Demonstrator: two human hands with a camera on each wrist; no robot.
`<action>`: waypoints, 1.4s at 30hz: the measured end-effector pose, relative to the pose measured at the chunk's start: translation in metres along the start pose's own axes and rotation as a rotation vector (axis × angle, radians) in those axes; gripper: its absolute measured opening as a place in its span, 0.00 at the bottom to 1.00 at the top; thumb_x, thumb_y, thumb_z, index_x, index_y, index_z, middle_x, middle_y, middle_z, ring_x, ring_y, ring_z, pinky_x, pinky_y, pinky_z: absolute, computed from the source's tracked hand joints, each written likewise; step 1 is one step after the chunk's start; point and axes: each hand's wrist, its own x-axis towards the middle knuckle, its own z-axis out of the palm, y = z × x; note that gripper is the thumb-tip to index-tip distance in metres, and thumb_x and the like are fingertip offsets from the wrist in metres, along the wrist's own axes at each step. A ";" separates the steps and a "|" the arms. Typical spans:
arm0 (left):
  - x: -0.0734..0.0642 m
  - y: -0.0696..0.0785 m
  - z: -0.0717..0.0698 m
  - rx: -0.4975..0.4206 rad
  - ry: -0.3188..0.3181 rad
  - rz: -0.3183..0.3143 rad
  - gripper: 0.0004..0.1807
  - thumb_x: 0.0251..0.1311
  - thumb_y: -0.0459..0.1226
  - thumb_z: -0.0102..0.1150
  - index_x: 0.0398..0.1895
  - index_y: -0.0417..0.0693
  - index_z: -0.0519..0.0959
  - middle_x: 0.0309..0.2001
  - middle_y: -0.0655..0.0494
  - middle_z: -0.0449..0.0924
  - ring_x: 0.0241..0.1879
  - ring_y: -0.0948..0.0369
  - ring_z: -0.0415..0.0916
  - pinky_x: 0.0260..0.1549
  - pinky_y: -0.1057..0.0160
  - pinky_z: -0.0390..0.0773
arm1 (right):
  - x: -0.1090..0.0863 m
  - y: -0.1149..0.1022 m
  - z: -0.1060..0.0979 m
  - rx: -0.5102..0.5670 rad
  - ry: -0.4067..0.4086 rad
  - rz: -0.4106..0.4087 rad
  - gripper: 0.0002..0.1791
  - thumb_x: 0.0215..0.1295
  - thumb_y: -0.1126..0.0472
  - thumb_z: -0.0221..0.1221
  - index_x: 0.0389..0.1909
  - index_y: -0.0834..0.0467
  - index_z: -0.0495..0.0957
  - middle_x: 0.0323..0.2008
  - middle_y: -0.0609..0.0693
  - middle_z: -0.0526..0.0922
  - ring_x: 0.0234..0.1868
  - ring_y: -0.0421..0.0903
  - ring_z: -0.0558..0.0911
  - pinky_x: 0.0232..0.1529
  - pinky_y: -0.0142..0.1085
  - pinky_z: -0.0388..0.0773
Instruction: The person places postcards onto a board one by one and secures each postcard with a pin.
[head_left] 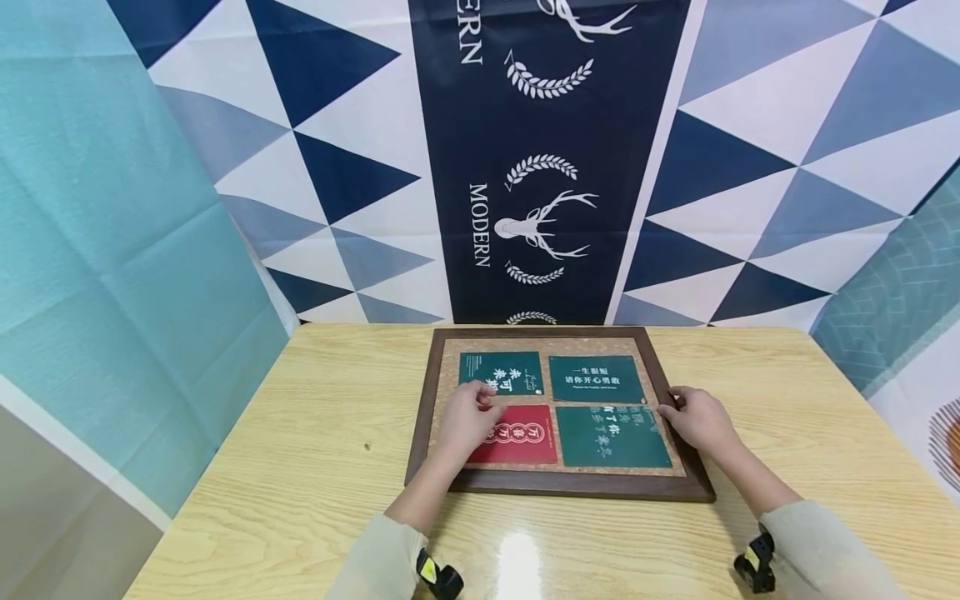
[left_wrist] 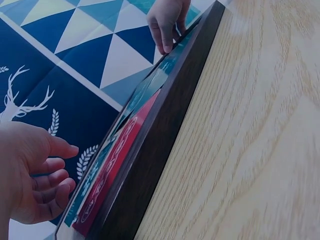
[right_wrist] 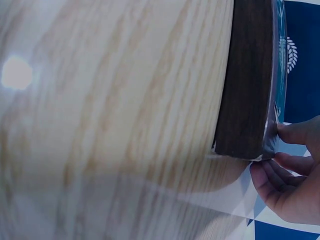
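A framed cork board (head_left: 431, 400) with a dark brown border lies on the wooden table. My left hand (head_left: 463, 423) hovers over its left part, fingers loosely bent and empty, overlapping a red card (head_left: 536, 433) and the upper left green card (head_left: 517, 367) in the head view. My right hand (head_left: 701, 421) is at the right rail, with thumb toward the lower right green card (head_left: 615, 437) and fingertips right at the border. In the right wrist view, thumb and index of the right hand (right_wrist: 295, 172) stand apart beside the frame's corner (right_wrist: 245, 145).
An upper right green card (head_left: 596, 379) with white writing is also on the board. Behind the table (head_left: 300, 450) hangs a patterned cloth (head_left: 360, 167) with triangles and deer heads. Wrist cameras are strapped over both sleeves.
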 end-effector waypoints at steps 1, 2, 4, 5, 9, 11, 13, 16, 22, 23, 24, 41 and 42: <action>0.000 -0.001 -0.001 0.002 -0.003 -0.002 0.14 0.52 0.41 0.67 0.38 0.43 0.79 0.31 0.55 0.75 0.31 0.62 0.71 0.31 0.66 0.74 | 0.000 0.000 0.000 0.000 0.001 0.000 0.27 0.64 0.62 0.54 0.55 0.80 0.65 0.40 0.73 0.77 0.34 0.57 0.79 0.26 0.41 0.76; 0.000 -0.001 -0.001 0.005 -0.003 -0.001 0.14 0.52 0.41 0.67 0.39 0.43 0.79 0.31 0.55 0.75 0.31 0.62 0.71 0.32 0.66 0.74 | 0.000 0.000 0.000 0.001 0.001 0.001 0.27 0.64 0.62 0.54 0.55 0.80 0.65 0.40 0.73 0.77 0.34 0.57 0.79 0.26 0.41 0.76; -0.001 -0.001 -0.003 0.010 -0.003 0.002 0.15 0.52 0.41 0.67 0.39 0.43 0.79 0.31 0.55 0.76 0.31 0.62 0.72 0.32 0.65 0.74 | 0.000 0.000 0.000 0.002 -0.001 0.005 0.27 0.64 0.62 0.54 0.55 0.80 0.65 0.40 0.73 0.77 0.34 0.57 0.79 0.27 0.41 0.76; -0.001 -0.001 -0.004 0.013 -0.003 0.000 0.15 0.52 0.42 0.67 0.39 0.43 0.79 0.31 0.55 0.76 0.32 0.61 0.72 0.32 0.65 0.75 | 0.000 0.000 0.000 0.002 -0.003 0.008 0.27 0.64 0.62 0.54 0.55 0.80 0.65 0.40 0.73 0.77 0.34 0.56 0.79 0.27 0.41 0.76; -0.003 -0.003 -0.009 0.017 -0.004 -0.002 0.14 0.52 0.41 0.66 0.39 0.44 0.79 0.32 0.55 0.77 0.33 0.61 0.74 0.34 0.63 0.76 | 0.000 0.000 0.001 0.002 -0.004 0.013 0.27 0.64 0.62 0.54 0.55 0.80 0.65 0.41 0.74 0.77 0.34 0.56 0.79 0.27 0.41 0.76; -0.003 -0.003 -0.010 0.019 -0.003 -0.004 0.14 0.53 0.41 0.66 0.39 0.45 0.79 0.33 0.54 0.78 0.33 0.60 0.74 0.34 0.63 0.76 | 0.000 0.000 0.001 0.001 -0.001 0.013 0.27 0.64 0.62 0.55 0.55 0.81 0.65 0.41 0.74 0.77 0.34 0.57 0.79 0.27 0.41 0.77; -0.003 -0.005 -0.012 0.016 0.003 0.000 0.13 0.53 0.41 0.66 0.39 0.45 0.79 0.33 0.54 0.78 0.33 0.60 0.74 0.33 0.63 0.76 | 0.000 0.000 0.000 0.000 0.002 0.011 0.27 0.64 0.62 0.55 0.55 0.81 0.65 0.41 0.74 0.77 0.34 0.57 0.79 0.27 0.41 0.77; -0.004 -0.007 -0.013 0.031 0.014 -0.002 0.13 0.53 0.42 0.66 0.38 0.45 0.79 0.32 0.54 0.78 0.30 0.61 0.73 0.30 0.64 0.74 | 0.000 -0.001 0.000 0.001 0.001 0.009 0.27 0.64 0.63 0.55 0.55 0.81 0.65 0.41 0.74 0.77 0.35 0.57 0.79 0.27 0.42 0.77; -0.006 -0.012 -0.016 0.047 0.021 -0.011 0.12 0.53 0.42 0.66 0.36 0.45 0.79 0.30 0.54 0.78 0.27 0.62 0.70 0.27 0.66 0.71 | 0.000 -0.001 0.000 0.003 -0.002 0.012 0.27 0.64 0.63 0.55 0.55 0.80 0.65 0.41 0.74 0.77 0.35 0.57 0.79 0.28 0.42 0.77; -0.006 -0.012 -0.017 0.047 0.022 -0.011 0.12 0.52 0.42 0.66 0.36 0.45 0.80 0.30 0.54 0.78 0.27 0.62 0.70 0.27 0.66 0.71 | 0.000 0.000 0.000 0.003 -0.002 0.011 0.27 0.64 0.63 0.55 0.55 0.80 0.65 0.41 0.74 0.76 0.35 0.58 0.79 0.28 0.42 0.77; -0.006 -0.012 -0.018 0.045 0.024 -0.010 0.12 0.52 0.42 0.66 0.36 0.45 0.80 0.30 0.54 0.78 0.28 0.62 0.71 0.27 0.66 0.72 | 0.000 0.000 0.000 0.003 -0.001 0.011 0.27 0.64 0.63 0.55 0.55 0.80 0.65 0.41 0.74 0.76 0.35 0.58 0.79 0.28 0.42 0.77; -0.009 -0.029 -0.030 0.021 0.049 -0.047 0.09 0.52 0.39 0.66 0.34 0.45 0.80 0.32 0.53 0.75 0.34 0.60 0.76 0.35 0.62 0.78 | 0.000 0.001 0.000 0.001 0.004 -0.002 0.27 0.64 0.63 0.55 0.55 0.80 0.65 0.41 0.74 0.76 0.37 0.60 0.79 0.29 0.43 0.78; -0.009 -0.030 -0.030 0.025 0.048 -0.047 0.09 0.52 0.39 0.66 0.33 0.45 0.80 0.32 0.54 0.75 0.34 0.60 0.76 0.35 0.62 0.78 | -0.001 0.000 0.000 0.001 0.004 -0.002 0.27 0.64 0.63 0.55 0.55 0.80 0.65 0.41 0.74 0.76 0.37 0.60 0.79 0.29 0.43 0.78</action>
